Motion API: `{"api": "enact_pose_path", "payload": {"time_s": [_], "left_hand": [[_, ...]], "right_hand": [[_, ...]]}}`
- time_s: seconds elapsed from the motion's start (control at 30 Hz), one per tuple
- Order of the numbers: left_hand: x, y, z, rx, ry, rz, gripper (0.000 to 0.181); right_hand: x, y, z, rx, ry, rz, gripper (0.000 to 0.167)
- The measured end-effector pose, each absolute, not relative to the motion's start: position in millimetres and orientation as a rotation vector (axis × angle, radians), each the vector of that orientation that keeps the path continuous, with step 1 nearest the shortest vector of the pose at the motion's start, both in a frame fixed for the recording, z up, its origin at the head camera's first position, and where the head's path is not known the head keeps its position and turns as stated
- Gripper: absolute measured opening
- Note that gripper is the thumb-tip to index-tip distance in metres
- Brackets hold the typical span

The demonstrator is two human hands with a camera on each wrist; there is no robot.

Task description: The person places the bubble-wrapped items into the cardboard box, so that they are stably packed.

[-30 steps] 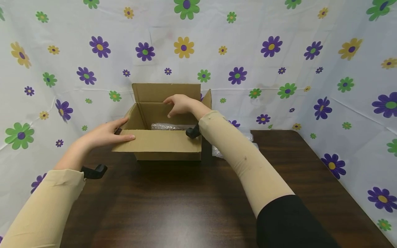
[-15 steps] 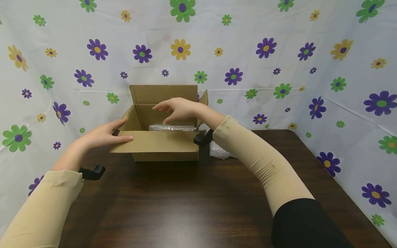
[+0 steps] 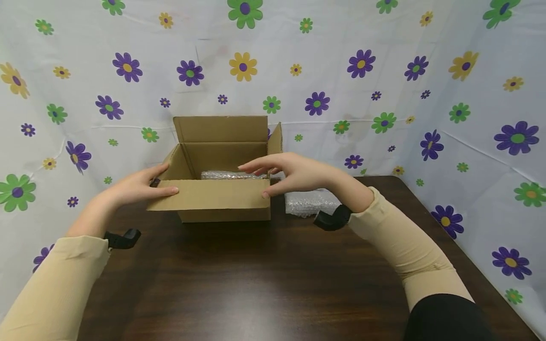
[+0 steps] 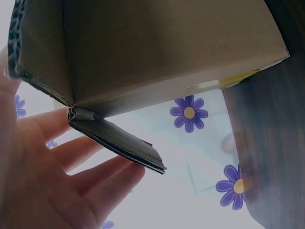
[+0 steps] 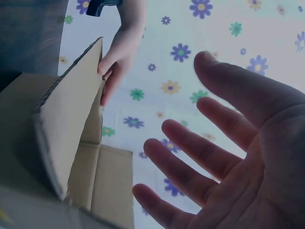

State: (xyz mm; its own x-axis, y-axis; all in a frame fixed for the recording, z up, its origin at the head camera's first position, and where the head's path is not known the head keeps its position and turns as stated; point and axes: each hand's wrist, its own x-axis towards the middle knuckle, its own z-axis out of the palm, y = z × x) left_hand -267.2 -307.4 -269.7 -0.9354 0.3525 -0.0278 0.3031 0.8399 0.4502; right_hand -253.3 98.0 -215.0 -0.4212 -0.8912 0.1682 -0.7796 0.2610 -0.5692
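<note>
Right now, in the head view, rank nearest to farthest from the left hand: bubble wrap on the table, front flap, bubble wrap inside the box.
1. Front flap: touching the left hand.
2. Inner bubble wrap: inside the box.
3. Outer bubble wrap: farther right, outside.

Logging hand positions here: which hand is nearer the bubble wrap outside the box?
Right. The right hand hangs close to the bubble wrap; the left hand holds the box at its opposite side.

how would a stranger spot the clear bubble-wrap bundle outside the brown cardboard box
On the dark brown wooden table stands an open brown cardboard box. Just right of it in the head view lies the clear, shiny bubble-wrap bundle. Unlike the clear bubble-wrapped item inside the box, it lies on the tabletop.
</note>
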Motion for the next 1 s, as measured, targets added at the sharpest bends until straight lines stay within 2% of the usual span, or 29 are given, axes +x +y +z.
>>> {"api": "enact_pose_path", "payload": {"time_s": [0.13,0.3,0.7,1.0], "left_hand": [[-267.6,-307.3,-269.1,0.528,2.906,0.698,0.092],[-268.9,-306.8,-268.3,0.546,2.901,0.701,0.092],[-268.9,-309.3,-269.3,0.555,2.900,0.688,0.092],[-268.2,-308.9,-270.7,0.554,2.910,0.680,0.092]], "right_hand": [[-247.4,125.7,-223.7,-1.525,2.341,-0.957,0.061],[-253.0,162.9,-247.1,-1.335,2.396,-1.106,0.060],[-299.1,219.1,-327.8,-1.070,2.642,-1.201,0.062],[-324.7,237.6,-365.7,-0.920,2.794,-1.079,0.064]]}}
